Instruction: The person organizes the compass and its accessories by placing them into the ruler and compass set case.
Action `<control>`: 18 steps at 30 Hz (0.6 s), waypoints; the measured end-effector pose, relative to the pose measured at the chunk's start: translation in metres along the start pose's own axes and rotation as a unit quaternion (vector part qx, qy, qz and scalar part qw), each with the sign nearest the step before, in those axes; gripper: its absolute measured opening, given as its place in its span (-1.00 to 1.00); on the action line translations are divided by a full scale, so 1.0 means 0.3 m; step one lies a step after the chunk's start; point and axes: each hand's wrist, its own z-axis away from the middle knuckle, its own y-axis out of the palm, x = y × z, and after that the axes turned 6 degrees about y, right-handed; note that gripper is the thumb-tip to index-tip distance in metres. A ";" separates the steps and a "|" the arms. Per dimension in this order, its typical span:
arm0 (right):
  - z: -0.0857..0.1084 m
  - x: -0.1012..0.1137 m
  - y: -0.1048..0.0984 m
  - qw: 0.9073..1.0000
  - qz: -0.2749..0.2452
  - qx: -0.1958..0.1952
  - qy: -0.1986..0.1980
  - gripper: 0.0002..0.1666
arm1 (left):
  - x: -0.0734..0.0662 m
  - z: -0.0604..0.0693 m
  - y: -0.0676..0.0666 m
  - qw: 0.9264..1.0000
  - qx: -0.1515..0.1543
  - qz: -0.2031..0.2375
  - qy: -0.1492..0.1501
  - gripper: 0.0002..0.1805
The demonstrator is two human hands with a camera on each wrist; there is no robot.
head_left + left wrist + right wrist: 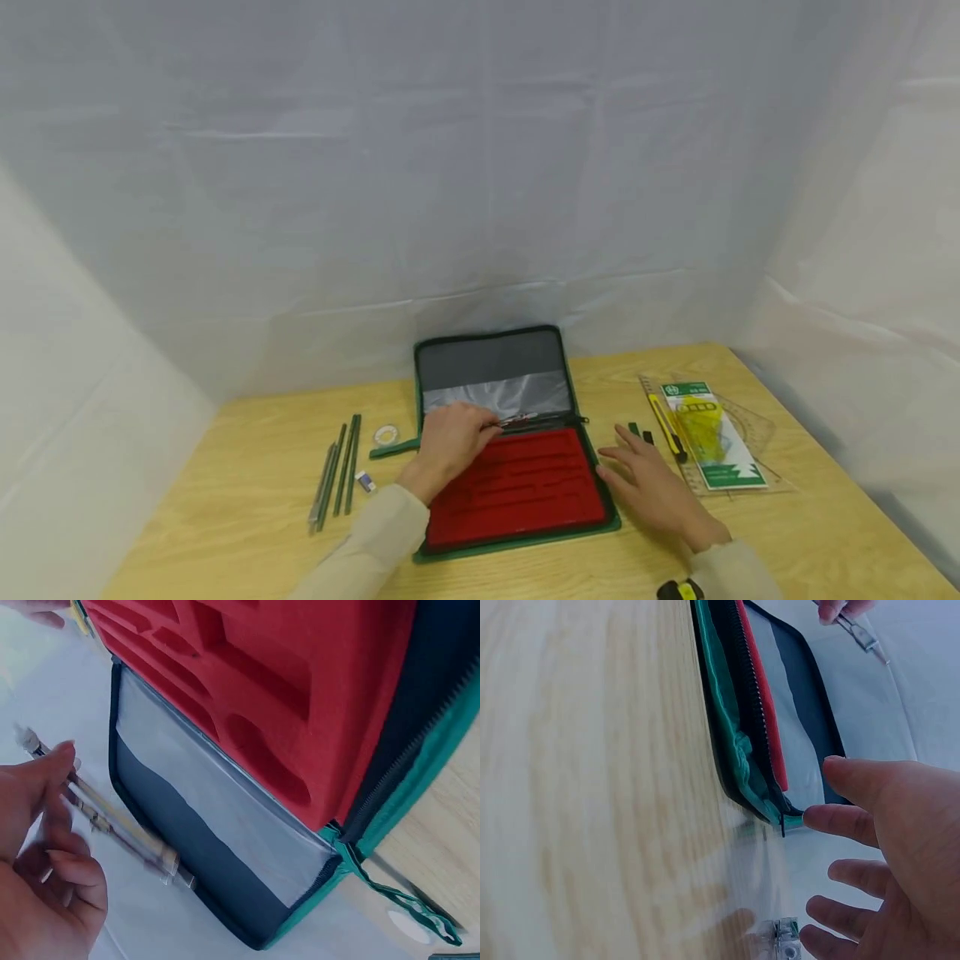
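A green zip case lies unfolded, its red moulded tray [517, 487] [255, 667] showing bare slots and its grey lid with a clear pocket [202, 802] behind. My left hand [453, 442] [49, 847] pinches a metal compass [519, 419] [112, 821] between thumb and fingers, above the hinge side of the tray. Beside the case's right edge, my right hand [648, 487] [892, 847] is spread with nothing in it. A small green piece [634, 429] and a black piece [648, 437] lie just beyond its fingers.
Left of the case are several green pencils [348, 467], a white tape roll [386, 435] and an eraser [365, 481]. On the right lie a yellow cutter [667, 427], a green-and-white packet [731, 467] and clear rulers. White sheeting [480, 167] stands behind the table [240, 467].
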 end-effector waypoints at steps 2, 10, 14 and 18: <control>0.000 -0.001 -0.003 1.000 0.001 -0.001 -0.002 -0.48 | -0.008 -0.005 0.001 1.000 0.009 -0.007 -0.002 -0.94; 0.000 0.000 -0.010 1.000 -0.003 -0.001 -0.003 -0.52 | -0.043 -0.034 0.014 0.995 0.094 0.014 0.009 -0.94; 0.002 -0.001 -0.012 1.000 -0.003 0.002 0.002 -0.51 | -0.058 -0.049 0.031 0.991 0.129 0.010 0.020 -0.87; 0.002 -0.004 -0.015 1.000 0.002 -0.001 0.000 -0.52 | -0.074 -0.068 0.044 0.991 0.127 0.014 0.029 -0.75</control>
